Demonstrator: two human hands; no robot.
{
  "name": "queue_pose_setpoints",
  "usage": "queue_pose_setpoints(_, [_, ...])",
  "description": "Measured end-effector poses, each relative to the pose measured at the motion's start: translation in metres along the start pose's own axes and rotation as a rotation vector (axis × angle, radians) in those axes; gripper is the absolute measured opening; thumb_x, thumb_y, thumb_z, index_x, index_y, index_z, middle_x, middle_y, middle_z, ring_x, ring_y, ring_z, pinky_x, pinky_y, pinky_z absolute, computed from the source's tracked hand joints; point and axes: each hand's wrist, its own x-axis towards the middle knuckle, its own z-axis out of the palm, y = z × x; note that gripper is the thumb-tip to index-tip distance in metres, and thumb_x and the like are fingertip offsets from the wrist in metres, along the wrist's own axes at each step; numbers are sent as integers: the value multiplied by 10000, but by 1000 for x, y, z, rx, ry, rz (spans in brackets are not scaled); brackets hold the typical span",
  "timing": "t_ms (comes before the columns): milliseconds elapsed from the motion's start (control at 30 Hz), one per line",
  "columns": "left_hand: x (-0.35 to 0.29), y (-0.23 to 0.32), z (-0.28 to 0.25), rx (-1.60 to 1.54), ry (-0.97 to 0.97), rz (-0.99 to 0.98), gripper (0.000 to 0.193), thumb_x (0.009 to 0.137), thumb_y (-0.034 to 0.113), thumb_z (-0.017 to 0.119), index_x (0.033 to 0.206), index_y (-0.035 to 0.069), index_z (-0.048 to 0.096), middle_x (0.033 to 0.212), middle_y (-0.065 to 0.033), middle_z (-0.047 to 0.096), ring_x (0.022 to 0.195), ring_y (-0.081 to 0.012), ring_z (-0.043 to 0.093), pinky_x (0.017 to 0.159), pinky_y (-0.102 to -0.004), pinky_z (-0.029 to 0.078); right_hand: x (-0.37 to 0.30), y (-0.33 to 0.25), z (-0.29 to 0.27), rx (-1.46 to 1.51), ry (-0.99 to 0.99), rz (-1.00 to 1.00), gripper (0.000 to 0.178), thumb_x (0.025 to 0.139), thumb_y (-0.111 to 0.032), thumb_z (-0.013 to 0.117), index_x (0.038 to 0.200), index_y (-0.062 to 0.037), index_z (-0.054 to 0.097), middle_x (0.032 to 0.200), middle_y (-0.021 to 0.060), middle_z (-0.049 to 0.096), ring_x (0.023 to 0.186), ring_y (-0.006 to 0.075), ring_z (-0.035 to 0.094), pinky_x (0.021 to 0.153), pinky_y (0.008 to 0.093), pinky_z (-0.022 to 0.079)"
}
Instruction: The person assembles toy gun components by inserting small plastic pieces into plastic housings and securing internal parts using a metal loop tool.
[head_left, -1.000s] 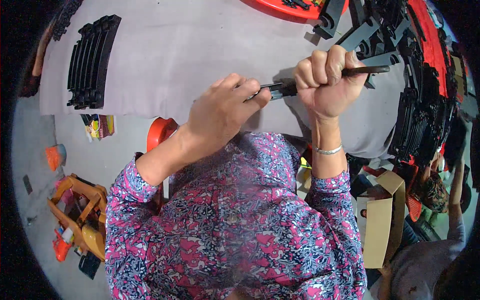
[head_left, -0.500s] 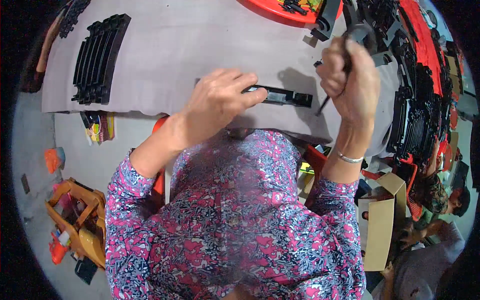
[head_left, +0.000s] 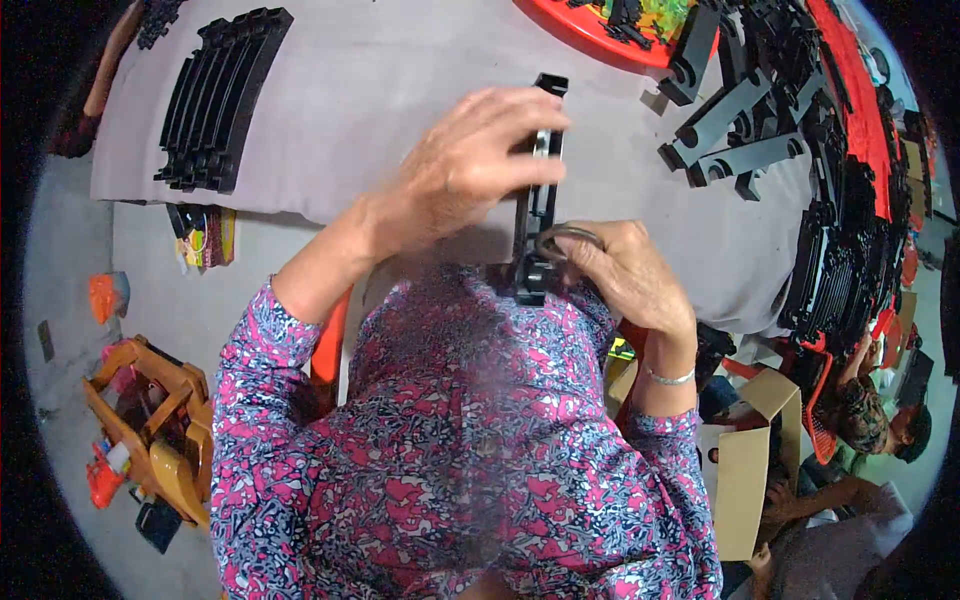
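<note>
A long narrow black plastic channel piece point(head_left: 541, 205) stands lengthwise in front of me, its near end over the table's front edge by my body. My left hand point(head_left: 485, 150) is closed on its upper half, thumb and fingers reaching across it. My right hand point(head_left: 635, 270) is beside the near end, gripping a dark tool with a loop-shaped end point(head_left: 572, 231). That loop lies against or just over the channel piece; the rest of the tool is hidden by the hand, so its kind cannot be told.
Several curved black pieces point(head_left: 222, 100) lie side by side at the left of the table point(head_left: 350, 90). A red tray point(head_left: 570, 42) with small black and yellow-green parts sits at the far right. More black pieces point(head_left: 740, 150) are heaped at right. A cardboard box point(head_left: 745, 480) and another person are below right.
The channel piece has turned from crosswise to lengthwise, pointing away from me. My right hand has come down and left to its near end, with the tool's loop now toward it.
</note>
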Motion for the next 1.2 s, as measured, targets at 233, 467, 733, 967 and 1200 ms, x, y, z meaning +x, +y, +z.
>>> queue_pose_setpoints(233, [-13,18,5,-60,101,-346,300,803,19,692,1098,11,636,1092,-157,606,972,-354,615,842,-410,497,-2,1,-2,247,-132,-32,336,973,-277,508,900,13,662,641,44,558,586,135,510,573,303,426])
queue_pose_setpoints(467, [-6,50,8,6,-38,-589,740,665,349,833,1231,-12,519,1058,-180,578,1075,-370,537,955,-467,373,5,-13,-42,1289,269,-578,461,1017,-481,437,765,-95,420,620,-47,278,508,78,215,442,261,182])
queue_pose_setpoints(733, [0,47,7,13,-41,-538,701,638,290,823,1214,7,539,1084,-167,588,1079,-368,547,978,-465,364,50,-31,-45,1330,281,-762,463,1027,-477,371,752,-106,411,579,-32,263,483,90,191,442,273,159])
queue_pose_setpoints(967, [-11,47,4,-139,-19,-596,658,629,287,824,1184,43,569,1091,-145,592,1096,-352,546,991,-470,369,72,-24,-41,1264,393,-590,450,1047,-411,312,731,-102,397,574,-35,250,463,84,173,425,266,135])
queue_pose_setpoints(1200, [-17,52,9,64,-107,-283,466,737,356,712,1124,111,625,1186,-57,599,1230,-288,477,1014,-515,340,79,-20,-42,1315,336,-551,461,1048,-406,338,720,-86,388,576,-34,241,470,78,176,420,266,128])
